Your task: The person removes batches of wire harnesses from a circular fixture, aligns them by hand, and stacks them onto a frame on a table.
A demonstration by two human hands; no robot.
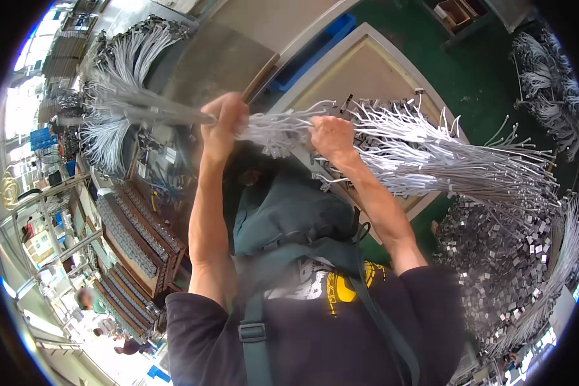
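My left hand (224,123) is closed round a bundle of white cables (154,109), which stretches to the left, blurred by motion. Cable ends with small connectors show between my two hands. My right hand (332,136), a fist, grips white cables at the near end of a large pile of white cables (444,157). That pile lies to the right, over a pale board with a light frame (367,71). Which strands each fist holds cannot be told apart in full.
More white cables (112,145) hang at the upper left. A heap of small metal parts (495,264) lies at the lower right. Racks of stacked parts (132,238) stand at the left. A blue bin (315,51) is beyond the board. People (100,325) are far off at the lower left.
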